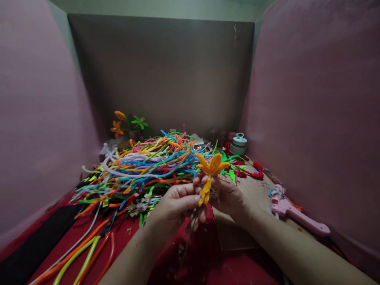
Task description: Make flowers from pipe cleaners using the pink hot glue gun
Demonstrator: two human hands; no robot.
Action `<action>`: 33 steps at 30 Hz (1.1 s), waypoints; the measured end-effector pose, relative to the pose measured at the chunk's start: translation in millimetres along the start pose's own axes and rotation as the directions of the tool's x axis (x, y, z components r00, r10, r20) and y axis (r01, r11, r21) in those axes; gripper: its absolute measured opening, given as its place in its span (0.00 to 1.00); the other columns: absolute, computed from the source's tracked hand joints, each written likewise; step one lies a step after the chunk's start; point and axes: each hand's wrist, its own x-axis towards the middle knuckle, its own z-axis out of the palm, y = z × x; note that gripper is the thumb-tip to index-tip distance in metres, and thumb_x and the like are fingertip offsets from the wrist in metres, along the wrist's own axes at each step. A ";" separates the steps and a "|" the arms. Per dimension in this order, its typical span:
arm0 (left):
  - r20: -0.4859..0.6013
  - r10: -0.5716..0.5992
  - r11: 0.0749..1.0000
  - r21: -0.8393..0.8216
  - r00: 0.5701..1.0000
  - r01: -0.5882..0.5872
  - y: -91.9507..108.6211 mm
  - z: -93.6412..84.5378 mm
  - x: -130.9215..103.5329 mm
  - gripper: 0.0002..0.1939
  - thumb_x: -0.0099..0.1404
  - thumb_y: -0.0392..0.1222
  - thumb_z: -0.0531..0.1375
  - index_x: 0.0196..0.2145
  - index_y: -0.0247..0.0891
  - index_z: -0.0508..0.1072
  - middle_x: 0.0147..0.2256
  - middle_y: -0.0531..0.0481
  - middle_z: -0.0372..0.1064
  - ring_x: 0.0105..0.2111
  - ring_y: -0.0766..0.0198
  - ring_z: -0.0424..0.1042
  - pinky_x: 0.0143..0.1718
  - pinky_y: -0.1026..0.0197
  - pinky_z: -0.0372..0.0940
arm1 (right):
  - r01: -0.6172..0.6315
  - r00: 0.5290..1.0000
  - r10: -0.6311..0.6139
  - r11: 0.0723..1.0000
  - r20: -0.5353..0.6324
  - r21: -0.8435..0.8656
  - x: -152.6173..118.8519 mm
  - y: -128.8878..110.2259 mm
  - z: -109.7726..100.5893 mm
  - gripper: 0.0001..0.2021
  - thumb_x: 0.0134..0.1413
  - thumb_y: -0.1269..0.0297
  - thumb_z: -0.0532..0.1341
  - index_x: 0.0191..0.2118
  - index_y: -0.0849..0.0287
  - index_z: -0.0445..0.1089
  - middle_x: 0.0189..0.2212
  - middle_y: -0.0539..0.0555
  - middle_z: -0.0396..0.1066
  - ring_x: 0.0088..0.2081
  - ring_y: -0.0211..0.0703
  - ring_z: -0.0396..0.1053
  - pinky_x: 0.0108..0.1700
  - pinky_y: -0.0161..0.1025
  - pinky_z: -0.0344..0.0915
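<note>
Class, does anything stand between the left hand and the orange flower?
Nothing visible does: the left hand grips the flower at its lower orange part. The pipe cleaners lie beyond, not between.

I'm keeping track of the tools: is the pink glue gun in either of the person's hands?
No, the pink glue gun lies off to the right, while the left hand and right hand hold the orange flower.

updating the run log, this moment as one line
left hand: holding orange flower | right hand: holding same flower | nearby: fuzzy stem pile, pink glue gun
</note>
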 end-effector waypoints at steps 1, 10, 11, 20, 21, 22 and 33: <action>-0.007 0.003 1.000 0.012 1.000 -0.003 -0.3 0.2 0.0 0.07 0.56 0.39 0.59 0.29 0.31 0.72 0.18 0.49 0.69 0.13 0.73 0.62 0.14 0.72 0.58 | -0.007 1.000 0.007 1.000 -0.009 -0.003 -0.1 0.2 -0.2 0.10 0.40 0.60 0.67 0.30 0.60 0.74 0.31 0.53 0.73 0.25 0.33 0.66 0.28 0.30 0.63; -0.219 0.062 0.946 0.324 0.974 0.013 5.6 8.0 2.6 0.08 0.56 0.40 0.56 0.24 0.34 0.67 0.15 0.56 0.62 0.12 0.74 0.56 0.13 0.71 0.54 | -0.002 0.994 -0.001 1.000 -0.113 -0.027 4.0 -0.9 2.7 0.08 0.39 0.65 0.65 0.30 0.62 0.75 0.26 0.53 0.73 0.26 0.37 0.67 0.31 0.34 0.64; -0.247 0.072 0.932 0.362 0.966 0.023 6.0 8.2 3.2 0.08 0.56 0.40 0.56 0.24 0.34 0.67 0.15 0.57 0.62 0.12 0.74 0.56 0.13 0.71 0.53 | -0.002 0.991 -0.003 0.999 -0.132 -0.038 4.9 -0.3 1.6 0.08 0.40 0.66 0.65 0.30 0.62 0.75 0.25 0.52 0.73 0.25 0.36 0.67 0.30 0.33 0.64; -0.363 0.035 0.932 0.348 0.931 0.101 1.0 -1.4 10.2 0.06 0.54 0.40 0.55 0.24 0.35 0.65 0.14 0.57 0.61 0.13 0.74 0.55 0.14 0.71 0.49 | -0.041 0.950 0.003 0.992 -0.312 -0.117 8.8 4.5 -1.9 0.11 0.38 0.63 0.67 0.29 0.65 0.75 0.22 0.52 0.72 0.23 0.35 0.67 0.26 0.32 0.62; -0.382 0.031 0.934 0.341 0.924 0.109 0.8 -1.5 10.3 0.06 0.54 0.40 0.56 0.24 0.35 0.65 0.14 0.57 0.60 0.13 0.74 0.54 0.14 0.72 0.49 | -0.051 0.948 0.011 0.992 -0.317 -0.117 9.0 4.0 -1.2 0.11 0.37 0.63 0.67 0.29 0.65 0.75 0.22 0.52 0.72 0.23 0.35 0.66 0.26 0.32 0.61; -0.404 0.030 0.935 0.335 0.914 0.118 0.8 -1.5 10.4 0.06 0.54 0.40 0.56 0.24 0.35 0.65 0.15 0.57 0.60 0.13 0.74 0.54 0.14 0.72 0.48 | -0.059 0.948 0.019 0.991 -0.319 -0.116 9.0 3.4 -0.5 0.11 0.36 0.63 0.67 0.28 0.65 0.74 0.21 0.51 0.71 0.22 0.35 0.66 0.25 0.32 0.61; -0.304 0.359 0.691 0.722 0.882 -0.033 -4.3 0.6 12.1 0.10 0.53 0.43 0.61 0.32 0.37 0.68 0.27 0.54 0.68 0.27 0.67 0.67 0.29 0.67 0.60 | -0.053 0.927 -0.023 0.980 -0.374 -0.193 7.2 4.4 0.8 0.09 0.37 0.63 0.67 0.24 0.64 0.70 0.20 0.49 0.68 0.20 0.32 0.62 0.22 0.32 0.53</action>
